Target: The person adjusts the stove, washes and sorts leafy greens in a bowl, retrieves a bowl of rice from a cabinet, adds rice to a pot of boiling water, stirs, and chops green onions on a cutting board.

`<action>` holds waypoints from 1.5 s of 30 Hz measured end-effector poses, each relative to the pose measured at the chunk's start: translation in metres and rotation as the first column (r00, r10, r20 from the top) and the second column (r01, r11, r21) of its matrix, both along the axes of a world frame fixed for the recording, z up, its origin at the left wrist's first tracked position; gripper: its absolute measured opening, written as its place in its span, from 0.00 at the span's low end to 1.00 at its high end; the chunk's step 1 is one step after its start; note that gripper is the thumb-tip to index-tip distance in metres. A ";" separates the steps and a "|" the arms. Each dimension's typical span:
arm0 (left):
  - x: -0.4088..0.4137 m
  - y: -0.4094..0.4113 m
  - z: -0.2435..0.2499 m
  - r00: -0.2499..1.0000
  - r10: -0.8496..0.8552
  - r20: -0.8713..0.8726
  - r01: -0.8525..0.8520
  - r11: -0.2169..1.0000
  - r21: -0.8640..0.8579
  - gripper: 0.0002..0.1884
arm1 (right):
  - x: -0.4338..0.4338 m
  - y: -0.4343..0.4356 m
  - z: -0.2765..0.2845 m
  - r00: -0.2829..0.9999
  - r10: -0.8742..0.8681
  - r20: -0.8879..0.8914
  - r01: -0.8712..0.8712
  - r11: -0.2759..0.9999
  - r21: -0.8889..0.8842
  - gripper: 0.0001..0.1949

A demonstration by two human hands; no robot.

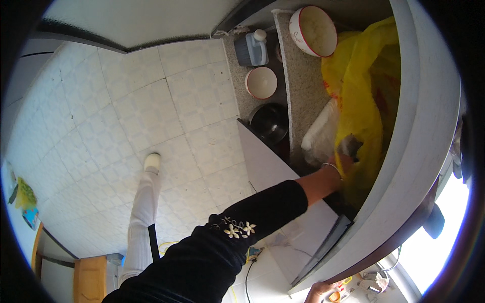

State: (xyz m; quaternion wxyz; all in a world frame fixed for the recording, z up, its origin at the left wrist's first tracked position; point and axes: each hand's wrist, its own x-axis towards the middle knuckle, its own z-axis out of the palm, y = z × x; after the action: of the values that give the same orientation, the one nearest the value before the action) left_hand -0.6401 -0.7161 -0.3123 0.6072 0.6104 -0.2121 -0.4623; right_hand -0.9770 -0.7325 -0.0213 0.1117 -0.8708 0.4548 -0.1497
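My left hand (344,163), with a bracelet at its wrist, reaches into an under-counter cabinet. A yellow plastic bag (362,87) partly covers its fingers, so I cannot tell what it grips. A small dark grey item (350,147) shows by the fingertips. Beside the hand, a white bundle in clear plastic (322,130) lies on the speckled stone shelf (303,87). At the lower border my right hand (319,291) grips the countertop edge (363,261), partly cut off by the picture's rim.
A patterned bowl (314,32) stands on the shelf. Below it are a plastic jug (253,49), a smaller bowl (261,82) and a dark metal pot (269,123). An open cabinet door (273,163) juts out under my left arm. An orange item (335,296) sits near my right hand.
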 end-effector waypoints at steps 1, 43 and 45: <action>0.003 -0.005 0.013 0.999 -0.045 -0.005 0.045 0.999 -0.006 0.20 | 0.001 -0.001 0.000 1.000 0.001 -0.001 -0.001 1.000 0.005 0.24; 0.087 0.098 0.089 0.944 0.172 0.283 -0.117 0.973 -0.201 0.21 | 0.022 -0.024 -0.007 0.994 0.108 0.022 -0.110 0.981 0.160 0.25; 0.075 0.112 0.082 0.923 0.191 0.334 -0.146 0.977 -0.153 0.23 | 0.024 -0.019 -0.011 0.990 0.102 0.094 -0.117 0.978 0.174 0.26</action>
State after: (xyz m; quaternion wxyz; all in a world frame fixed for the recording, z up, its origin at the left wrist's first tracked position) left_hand -0.5650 -0.6044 -0.2303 0.6349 0.6590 -0.2910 -0.2793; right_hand -0.9528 -0.7514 -0.0318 0.2169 -0.8739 0.4125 -0.1384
